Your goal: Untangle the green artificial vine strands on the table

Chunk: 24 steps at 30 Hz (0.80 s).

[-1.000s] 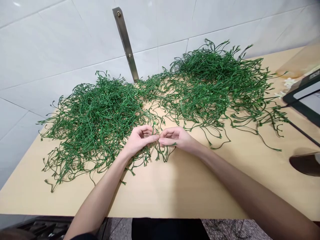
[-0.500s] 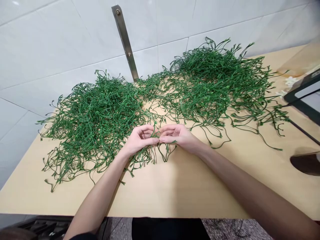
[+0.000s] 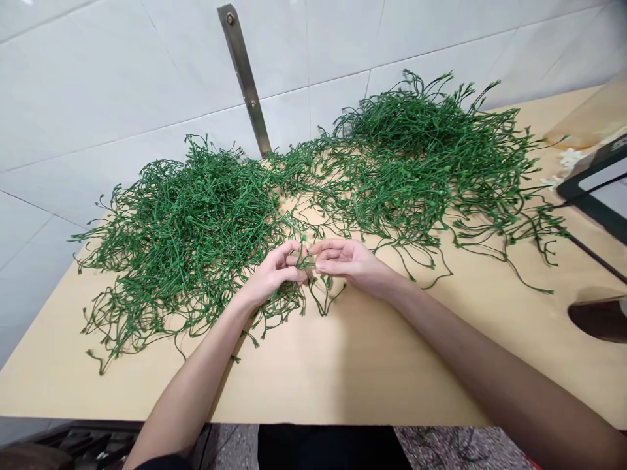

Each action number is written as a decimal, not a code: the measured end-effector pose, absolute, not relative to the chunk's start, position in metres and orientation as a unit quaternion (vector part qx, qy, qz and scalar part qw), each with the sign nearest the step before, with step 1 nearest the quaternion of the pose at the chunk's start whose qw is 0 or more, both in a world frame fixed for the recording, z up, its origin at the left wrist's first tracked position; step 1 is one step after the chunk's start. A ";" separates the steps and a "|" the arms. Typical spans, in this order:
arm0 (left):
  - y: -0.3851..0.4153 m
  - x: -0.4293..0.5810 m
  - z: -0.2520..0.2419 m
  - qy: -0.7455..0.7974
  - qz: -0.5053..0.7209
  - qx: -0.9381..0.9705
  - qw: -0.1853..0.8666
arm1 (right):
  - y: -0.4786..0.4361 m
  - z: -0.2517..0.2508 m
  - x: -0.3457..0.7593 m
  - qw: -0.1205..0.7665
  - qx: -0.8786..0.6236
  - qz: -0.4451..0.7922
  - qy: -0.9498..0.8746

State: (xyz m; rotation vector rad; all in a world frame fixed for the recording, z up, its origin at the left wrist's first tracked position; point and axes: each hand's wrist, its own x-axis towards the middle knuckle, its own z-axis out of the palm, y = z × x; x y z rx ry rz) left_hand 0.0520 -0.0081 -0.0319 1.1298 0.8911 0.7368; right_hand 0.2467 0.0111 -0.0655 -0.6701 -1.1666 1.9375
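Observation:
Between my two hands is a thin green plastic stem (image 3: 304, 260) with small branching tips. My left hand (image 3: 278, 273) pinches it between thumb and fingers. Close beside it on the right, my right hand (image 3: 347, 262) is closed, fingertips and thumb together at the stem's other side. Just below the hands, a bent green stem (image 3: 323, 305) lies on the table. A large tangled heap of green stems (image 3: 196, 222) spreads under and left of my left hand. Another heap of the same stems (image 3: 421, 156) lies beyond my right hand.
The pale wooden table (image 3: 294, 378) stands against a white tiled wall (image 3: 122, 78). A metal strip with bolts (image 3: 245, 81) is fixed upright on the wall. At the right are a dark-framed object (image 3: 597, 186), small white pieces (image 3: 571, 158) and a dark brown rounded object (image 3: 600, 320).
My hands have drawn slightly apart at the fingertips, and more of the green stem shows between them. The heaps stay as they were.

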 end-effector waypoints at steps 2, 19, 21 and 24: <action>-0.009 0.052 -0.032 0.407 0.325 0.512 0.683 | 0.011 -0.067 0.247 0.382 -0.256 0.759 -0.461; -0.008 0.057 -0.029 0.424 0.322 0.509 0.677 | 0.009 -0.063 0.245 0.407 -0.266 0.756 -0.438; -0.007 0.057 -0.028 0.430 0.309 0.519 0.671 | 0.009 -0.063 0.245 0.409 -0.268 0.755 -0.437; -0.008 0.057 -0.027 0.456 0.301 0.518 0.658 | 0.009 -0.063 0.245 0.407 -0.271 0.755 -0.437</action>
